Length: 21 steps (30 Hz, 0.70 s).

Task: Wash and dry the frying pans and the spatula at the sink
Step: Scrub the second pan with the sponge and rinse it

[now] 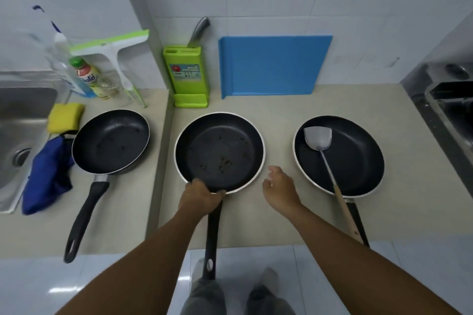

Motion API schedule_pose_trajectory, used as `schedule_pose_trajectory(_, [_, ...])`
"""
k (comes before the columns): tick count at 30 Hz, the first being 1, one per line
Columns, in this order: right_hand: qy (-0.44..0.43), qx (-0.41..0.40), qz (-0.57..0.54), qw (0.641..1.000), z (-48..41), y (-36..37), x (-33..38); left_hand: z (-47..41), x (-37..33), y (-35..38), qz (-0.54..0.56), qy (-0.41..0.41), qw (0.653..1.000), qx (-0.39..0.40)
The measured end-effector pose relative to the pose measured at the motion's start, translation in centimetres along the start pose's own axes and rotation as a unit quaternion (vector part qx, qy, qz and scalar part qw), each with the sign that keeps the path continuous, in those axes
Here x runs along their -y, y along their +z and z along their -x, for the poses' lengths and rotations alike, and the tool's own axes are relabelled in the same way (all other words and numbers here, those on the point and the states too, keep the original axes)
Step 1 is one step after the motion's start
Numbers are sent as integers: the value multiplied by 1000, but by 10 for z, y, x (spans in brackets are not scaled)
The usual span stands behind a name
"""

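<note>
At the near rim of the middle frying pan (219,152), where its black handle (212,235) joins the bowl, the left hand (201,198) is wrapped around the neck of the handle, fingers (197,185) curled shut on it. That handle runs straight back toward the person, past the bench (294,212) edge. The right hand (280,188) hovers just right of this pan's rim, fingers loosely spread, holding nothing. So the left hand is the one already placed to lift. Left of the middle pan lies a second pan (110,141), and beyond it a blue cloth (47,179), a yellow sponge (66,120) and the sink (15,120). Right of the middle pan sits the third pan (339,156) with the spatula (326,158) resting in it, handle pointing toward the person. The carry to the sink would probably have to pass over the second pan.
</note>
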State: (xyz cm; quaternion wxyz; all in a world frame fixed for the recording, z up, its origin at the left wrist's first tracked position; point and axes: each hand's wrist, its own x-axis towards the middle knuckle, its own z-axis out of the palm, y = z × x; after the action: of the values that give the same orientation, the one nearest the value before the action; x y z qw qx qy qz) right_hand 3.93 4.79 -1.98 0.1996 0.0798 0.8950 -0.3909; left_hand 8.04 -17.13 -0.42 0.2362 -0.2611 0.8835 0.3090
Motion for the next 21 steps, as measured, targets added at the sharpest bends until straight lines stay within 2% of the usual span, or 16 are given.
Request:
schedule_pose_trajectory(3, [61,-29,-23,997,-26,15,18,0,23,9,-14,-25,995,91])
schedule_pose_trajectory(5, [106,-35,-59,992,-40,23,27,-6,33,15,35,-65,985,158])
schedule_pose_trajectory(9, [143,-59,-91,984,-59,39,37,-17,47,25,135,-67,960,238])
schedule_pose_trajectory(16, [155,-75,-121,978,-70,51,30,-26,59,31,252,-76,920,291])
schedule_pose_trajectory(21, [172,-84,-184,964,-60,49,39,-17,65,18,313,-73,907,273])
